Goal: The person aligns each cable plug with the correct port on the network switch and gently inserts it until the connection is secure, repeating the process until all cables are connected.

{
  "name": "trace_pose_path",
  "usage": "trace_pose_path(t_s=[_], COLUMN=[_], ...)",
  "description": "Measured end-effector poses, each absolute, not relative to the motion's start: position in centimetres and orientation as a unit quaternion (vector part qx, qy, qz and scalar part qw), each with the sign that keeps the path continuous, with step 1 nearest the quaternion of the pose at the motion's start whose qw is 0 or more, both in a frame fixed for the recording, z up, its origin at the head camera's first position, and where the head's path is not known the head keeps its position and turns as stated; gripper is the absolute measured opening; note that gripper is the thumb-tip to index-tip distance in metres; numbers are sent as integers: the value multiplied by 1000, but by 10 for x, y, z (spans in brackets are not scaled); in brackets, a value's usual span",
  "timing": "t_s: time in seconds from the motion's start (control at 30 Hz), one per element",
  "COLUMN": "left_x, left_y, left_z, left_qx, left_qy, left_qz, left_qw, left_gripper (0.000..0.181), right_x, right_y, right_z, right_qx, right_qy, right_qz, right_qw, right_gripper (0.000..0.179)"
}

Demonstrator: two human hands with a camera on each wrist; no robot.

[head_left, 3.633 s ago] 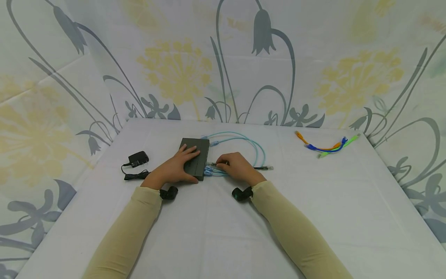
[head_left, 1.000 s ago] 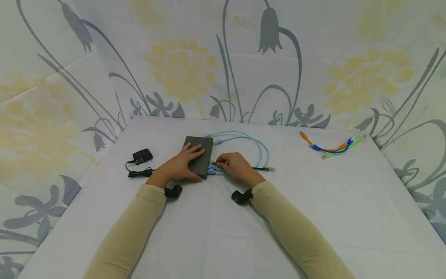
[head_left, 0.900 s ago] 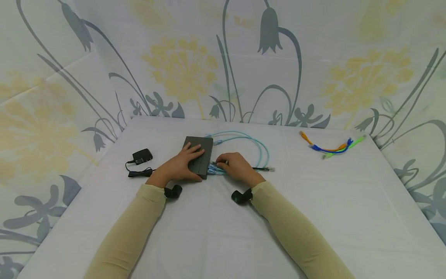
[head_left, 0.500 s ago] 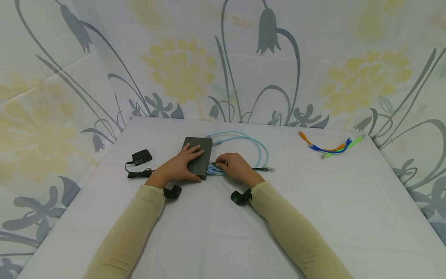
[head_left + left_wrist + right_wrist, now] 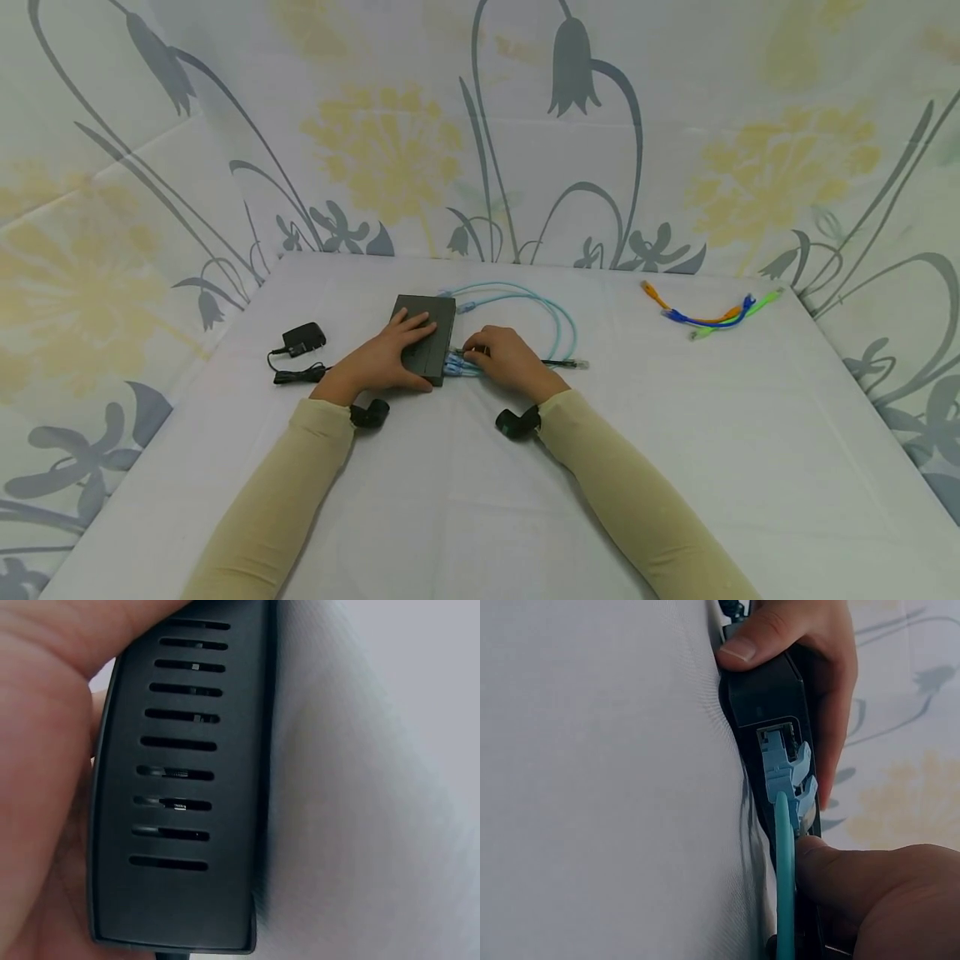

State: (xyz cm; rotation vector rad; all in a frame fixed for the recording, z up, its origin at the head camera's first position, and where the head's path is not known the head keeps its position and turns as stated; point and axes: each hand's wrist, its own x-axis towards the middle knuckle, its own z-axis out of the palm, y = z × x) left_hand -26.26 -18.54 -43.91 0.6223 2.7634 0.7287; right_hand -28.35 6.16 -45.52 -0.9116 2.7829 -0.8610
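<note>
A flat black network switch [image 5: 438, 350] lies on the white cloth. My left hand [image 5: 378, 358] rests over it with fingers spread across the top and the thumb at the near end. In the right wrist view, that thumb [image 5: 754, 645] presses the casing beside the ports. Light-blue network cables [image 5: 551, 312] loop out of the switch's right side; one blue plug [image 5: 778, 761] shows in its port. My right hand [image 5: 510, 358] pinches a short black network cable [image 5: 557, 362] close to the port side. Its far clear plug [image 5: 577, 364] pokes out behind the hand; the gripped end is mostly hidden by fingers.
A black power adapter [image 5: 303, 337] with a bundled cord [image 5: 300, 376] lies left of the switch. Orange [image 5: 654, 294], blue [image 5: 705, 323] and green [image 5: 761, 304] short cables lie crossed together at the back right. Flowered cloth [image 5: 517, 150] hangs behind the table.
Both hands keep nearly the same places on the switch and the black cable. The head view has shifted slightly.
</note>
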Motion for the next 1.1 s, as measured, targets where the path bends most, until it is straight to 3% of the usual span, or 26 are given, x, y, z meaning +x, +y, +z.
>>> trace_pose_path(t_s=[1.1], left_x=[-260], left_y=[-185], left_z=[-438], left_qx=[213], left_qy=[937], left_qz=[256], left_qw=[109], left_gripper=[104], right_x=[-284], right_y=[77], right_z=[-449], right_qx=[-308], right_qy=[909], right_qz=[-277], right_qw=[48], right_gripper=[21])
